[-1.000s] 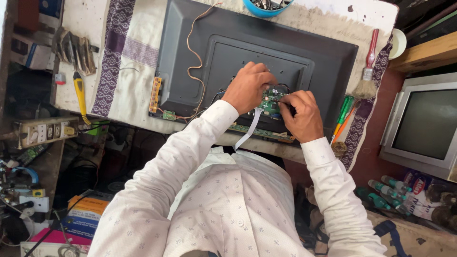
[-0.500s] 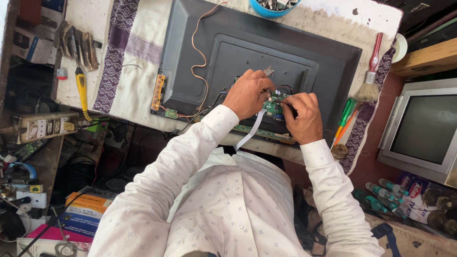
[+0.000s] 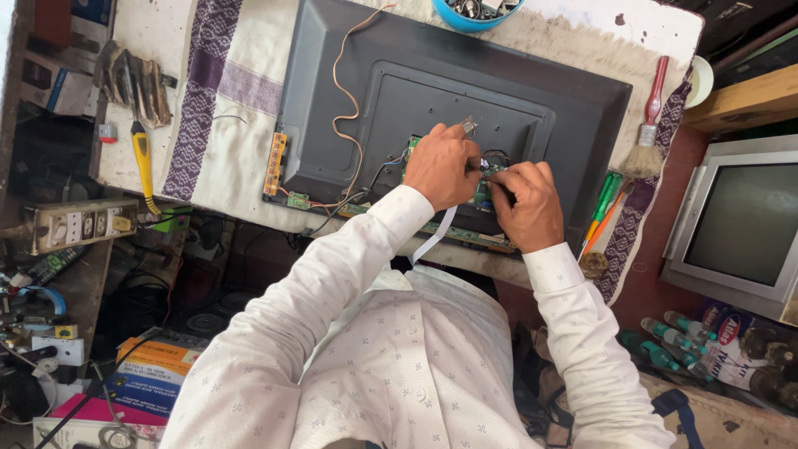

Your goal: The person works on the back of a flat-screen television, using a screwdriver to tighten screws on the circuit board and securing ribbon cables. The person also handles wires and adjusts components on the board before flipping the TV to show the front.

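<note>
Cluttered repair desk, draped in a pale cloth with purple woven bands. Beneath both hands, a flat-screen television lying face down, dark grey back panel up.

Left hand clenched, fingers curled around what looks like a small metal-tipped tool poking out just beyond the knuckles. Right hand just beside it, fingertips bent down and pinching at something. Cannot tell what, since the fingers hide it. Between the two hands, a sliver of green circuit board fixed to the panel, with thin dark wires at its edge. From under the left wrist, a white ribbon cable hanging toward the body.

Left of the left hand, a brown wire snaking up across the panel; further left, a yellow-handled tool on the cloth. Right of the right hand, green screwdrivers and a red-handled brush. Well beyond the hands, a blue bowl of small metal parts. Far right, off the desk, an old tube television.

Step in hand, by the look of it: fine work on the board itself, both hands crowded over one spot. Calls for steady fingertips, a light touch near the thin wires, and care not to tug the ribbon cable.
</note>
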